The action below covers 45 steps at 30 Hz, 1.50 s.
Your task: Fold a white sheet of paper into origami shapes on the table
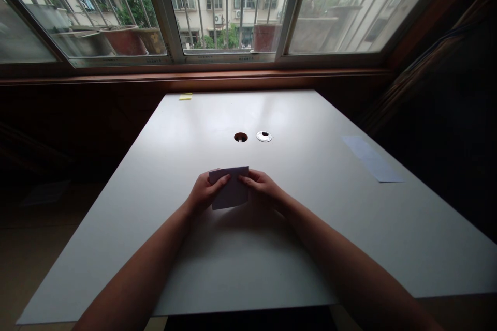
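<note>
Between my two hands is a piece of folded paper (231, 195), held tilted up just above the white table. My left hand (204, 189) grips its left side, thumb lying across the front face. On the other side my right hand (264, 186) pinches the right edge, its thumb also on the front. Both sets of fingers go behind the paper and are mostly hidden. A soft shadow falls on the table below the hands.
The white table (310, 258) has a round cable hole (240, 137) with its loose cover (264, 136) beside it. A paper sheet (370, 158) lies near the right edge. Yellow sticky notes (185, 96) sit at the far left corner. Behind runs a barred window (229, 10).
</note>
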Each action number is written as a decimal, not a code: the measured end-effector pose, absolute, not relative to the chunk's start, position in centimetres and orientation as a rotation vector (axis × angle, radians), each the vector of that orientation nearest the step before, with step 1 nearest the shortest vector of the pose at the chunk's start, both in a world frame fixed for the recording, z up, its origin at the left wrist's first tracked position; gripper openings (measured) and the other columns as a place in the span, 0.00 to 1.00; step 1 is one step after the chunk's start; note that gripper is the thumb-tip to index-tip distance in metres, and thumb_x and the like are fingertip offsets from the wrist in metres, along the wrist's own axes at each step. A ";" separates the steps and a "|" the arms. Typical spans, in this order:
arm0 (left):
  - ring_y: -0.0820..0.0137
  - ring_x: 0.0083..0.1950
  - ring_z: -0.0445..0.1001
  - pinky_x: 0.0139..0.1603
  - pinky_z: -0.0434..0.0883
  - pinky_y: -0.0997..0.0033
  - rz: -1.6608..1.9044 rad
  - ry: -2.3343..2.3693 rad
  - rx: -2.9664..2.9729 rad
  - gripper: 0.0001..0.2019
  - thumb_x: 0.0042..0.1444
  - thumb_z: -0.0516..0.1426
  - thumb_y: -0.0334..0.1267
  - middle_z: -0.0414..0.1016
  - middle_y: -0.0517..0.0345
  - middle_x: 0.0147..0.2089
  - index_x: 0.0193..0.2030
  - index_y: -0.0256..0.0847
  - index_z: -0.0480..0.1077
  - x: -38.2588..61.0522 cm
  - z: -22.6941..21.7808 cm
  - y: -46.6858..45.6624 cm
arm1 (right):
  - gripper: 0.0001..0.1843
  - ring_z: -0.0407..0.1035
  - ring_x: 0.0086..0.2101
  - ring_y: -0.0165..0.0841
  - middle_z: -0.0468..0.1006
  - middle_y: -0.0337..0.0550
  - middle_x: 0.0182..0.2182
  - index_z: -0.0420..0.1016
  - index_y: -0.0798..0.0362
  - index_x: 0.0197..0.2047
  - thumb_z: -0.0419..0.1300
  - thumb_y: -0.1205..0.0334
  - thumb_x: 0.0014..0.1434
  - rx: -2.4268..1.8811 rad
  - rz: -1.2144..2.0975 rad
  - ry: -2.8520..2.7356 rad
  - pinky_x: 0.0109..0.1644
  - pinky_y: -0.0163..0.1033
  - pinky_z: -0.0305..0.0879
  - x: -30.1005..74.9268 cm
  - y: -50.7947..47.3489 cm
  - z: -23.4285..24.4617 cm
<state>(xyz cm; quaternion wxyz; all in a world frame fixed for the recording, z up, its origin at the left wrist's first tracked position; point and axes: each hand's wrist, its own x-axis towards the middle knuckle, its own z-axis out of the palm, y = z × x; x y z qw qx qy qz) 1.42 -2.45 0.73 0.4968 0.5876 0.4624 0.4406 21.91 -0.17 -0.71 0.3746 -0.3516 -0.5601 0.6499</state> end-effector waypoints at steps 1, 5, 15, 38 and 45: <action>0.67 0.33 0.73 0.30 0.69 0.74 1.068 1.121 1.421 0.16 0.55 0.62 0.50 0.77 0.54 0.33 0.36 0.35 0.75 1.4 0.8 -2.5 | 0.25 0.73 0.43 0.43 0.80 0.46 0.36 0.79 0.54 0.46 0.65 0.43 0.53 -0.907 1.659 -1.443 0.47 0.45 0.69 21.9 -0.2 -0.7; 0.63 0.35 0.76 0.33 0.72 0.70 1.087 1.144 1.322 0.19 0.54 0.62 0.51 0.79 0.51 0.35 0.39 0.34 0.77 1.6 0.9 -2.5 | 0.24 0.73 0.41 0.41 0.79 0.45 0.36 0.78 0.53 0.46 0.62 0.41 0.56 -0.935 1.614 -1.490 0.44 0.42 0.68 21.8 -0.4 -0.6; 0.62 0.35 0.78 0.34 0.74 0.68 1.140 1.142 1.178 0.20 0.52 0.64 0.52 0.81 0.50 0.36 0.40 0.33 0.78 1.7 0.8 -2.3 | 0.23 0.62 0.27 0.30 0.68 0.37 0.24 0.71 0.53 0.27 0.60 0.40 0.57 -1.026 1.407 -1.565 0.32 0.36 0.58 22.3 -0.1 0.3; 0.64 0.34 0.77 0.32 0.72 0.70 1.248 1.196 1.136 0.20 0.52 0.64 0.52 0.80 0.50 0.36 0.39 0.34 0.77 1.2 0.0 -1.7 | 0.21 0.64 0.26 0.30 0.72 0.39 0.23 0.76 0.55 0.29 0.65 0.43 0.53 -1.107 1.528 -1.628 0.32 0.36 0.58 22.9 0.0 0.6; 0.66 0.31 0.76 0.29 0.71 0.71 1.251 1.216 1.128 0.20 0.51 0.64 0.52 0.79 0.52 0.33 0.37 0.34 0.76 1.0 -0.2 -1.6 | 0.18 0.65 0.27 0.29 0.74 0.39 0.23 0.76 0.55 0.30 0.66 0.46 0.52 -1.088 1.595 -1.654 0.33 0.35 0.59 23.1 -0.1 1.1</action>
